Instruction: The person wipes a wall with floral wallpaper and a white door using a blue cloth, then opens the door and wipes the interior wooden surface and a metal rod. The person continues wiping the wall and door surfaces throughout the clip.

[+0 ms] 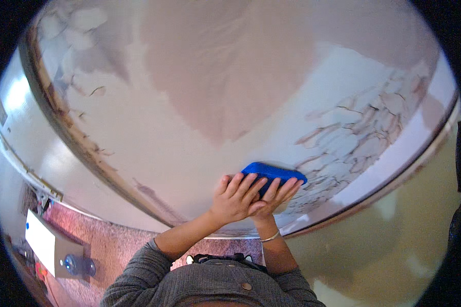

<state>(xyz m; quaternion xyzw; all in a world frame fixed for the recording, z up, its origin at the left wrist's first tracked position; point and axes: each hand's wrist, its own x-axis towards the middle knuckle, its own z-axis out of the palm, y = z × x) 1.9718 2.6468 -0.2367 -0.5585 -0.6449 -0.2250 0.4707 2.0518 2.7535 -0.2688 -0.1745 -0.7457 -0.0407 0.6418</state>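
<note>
A blue oblong sponge [273,171] lies flat against a pale panel [200,115] printed with large leaves and branches. My left hand [236,198] has its fingers spread, their tips on the sponge's left part and lower edge. My right hand [275,198], with a bangle at the wrist, presses its fingers over the sponge's right half. The two hands touch at the thumbs, and both hold the sponge against the panel. The sponge's underside is hidden.
A dark trim strip [82,140] edges the panel on the left, beside a glossy white surface [56,153]. At lower left, a white box-like stand [41,240] and a blue water jug [79,265] sit near a pinkish patterned floor [110,240]. A yellowish wall [394,245] adjoins at right.
</note>
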